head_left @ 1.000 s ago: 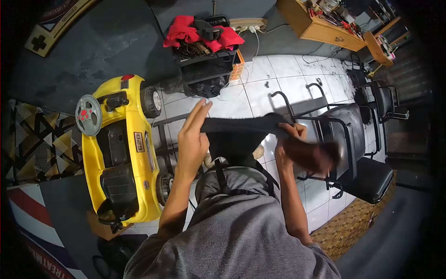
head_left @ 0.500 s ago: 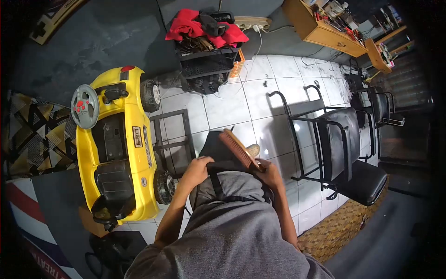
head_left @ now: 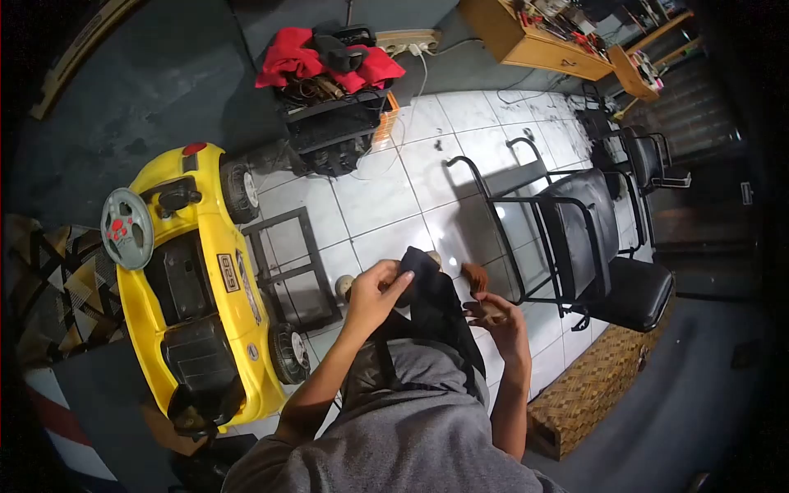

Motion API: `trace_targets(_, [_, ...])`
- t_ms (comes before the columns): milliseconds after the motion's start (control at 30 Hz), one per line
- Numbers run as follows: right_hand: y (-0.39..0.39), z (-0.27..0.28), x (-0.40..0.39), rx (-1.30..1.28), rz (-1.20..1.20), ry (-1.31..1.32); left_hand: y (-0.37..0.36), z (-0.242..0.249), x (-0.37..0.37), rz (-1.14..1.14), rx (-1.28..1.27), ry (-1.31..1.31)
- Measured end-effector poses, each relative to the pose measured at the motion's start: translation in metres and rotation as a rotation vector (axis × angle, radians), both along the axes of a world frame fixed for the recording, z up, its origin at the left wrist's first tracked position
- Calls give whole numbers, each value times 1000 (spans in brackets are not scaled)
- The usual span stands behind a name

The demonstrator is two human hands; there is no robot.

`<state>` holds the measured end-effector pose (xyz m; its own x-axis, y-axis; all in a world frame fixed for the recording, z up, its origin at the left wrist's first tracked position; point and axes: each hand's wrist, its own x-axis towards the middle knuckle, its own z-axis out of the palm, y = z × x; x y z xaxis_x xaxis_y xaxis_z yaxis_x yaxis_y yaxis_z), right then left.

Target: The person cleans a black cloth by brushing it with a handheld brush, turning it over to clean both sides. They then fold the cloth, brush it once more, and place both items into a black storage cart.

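My left hand [head_left: 376, 297] pinches the upper end of a black cloth [head_left: 434, 308], which hangs from the waist of the grey clothing and is lifted up in a fold. In my right hand [head_left: 503, 329], held out to the right of the cloth, is a brush [head_left: 474, 278]. Its brown bristles point away from me, and most of its wooden back and handle are hidden by my fingers. Parts of both feet show beyond the cloth.
A yellow ride-on car [head_left: 212, 296] stands left, beside a dark metal frame [head_left: 308, 255] on the floor tiles. Black chairs [head_left: 579, 230] are at right. A black rack [head_left: 333, 127] with red cloth and a wooden drawer unit [head_left: 559, 56] stand farther back. A woven box [head_left: 592, 382] lies lower right.
My left hand has raised the black cloth upward. My right hand has moved right with the brush and turned it. The view has shifted, so the room's things sit farther left.
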<state>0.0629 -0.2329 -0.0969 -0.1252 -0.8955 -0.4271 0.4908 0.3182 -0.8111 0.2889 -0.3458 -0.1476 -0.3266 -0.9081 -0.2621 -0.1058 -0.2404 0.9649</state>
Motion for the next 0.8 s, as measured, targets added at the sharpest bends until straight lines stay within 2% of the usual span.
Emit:
trace_targets(33, [6, 0, 0, 1, -9, 5, 3, 6, 0, -9, 1, 5])
trace_targets(100, [16, -1, -3, 44, 55, 232, 6, 18, -2, -74, -74, -57])
trace_targets(133, [21, -4, 0, 78, 13, 327, 8, 22, -2, -88, -126, -65])
trace_targets(167, [26, -12, 0, 77, 6, 331, 11, 27, -4, -94, -128, -60])
trace_targets(233, [33, -31, -4, 168, 49, 608, 19, 34, -9, -111, -240, -76])
trace_targets(267, [22, -24, 6, 215, 52, 969, 23, 36, -13, -98, -280, -28])
trace_targets(300, [22, -19, 11, 346, 206, 1526, 30, 55, -22, -172, -344, -35])
trace_targets(367, [25, -20, 4, -239, 109, 1852, 42, 62, -33, -188, -444, -59])
trace_targets(433, [33, -16, 3, -161, 86, 951, 55, 69, -46, -222, -480, -53])
trace_targets(467, [44, -18, 1, -52, 87, 639, 61, 68, -52, -297, -589, -24])
trace_targets(500, [51, -6, -5, -121, 187, 679, 68, 69, -59, -373, -700, 5])
trace_targets(567, [54, 20, 0, -456, 130, 712, 91, 78, -74, -442, -676, 6])
trace_targets(600, [67, 29, -12, -339, 296, 646, 103, 82, -84, -369, -640, -13])
trace_targets(633, [77, 25, -19, -360, 278, 648, 115, 83, -92, -296, -606, -31])
trace_targets(700, [99, 12, -32, -157, 220, 804, 135, 69, -102, -310, -646, -58])
trace_targets(800, [128, 26, -60, -202, 73, 793, 166, 55, -114, -523, -360, -131])
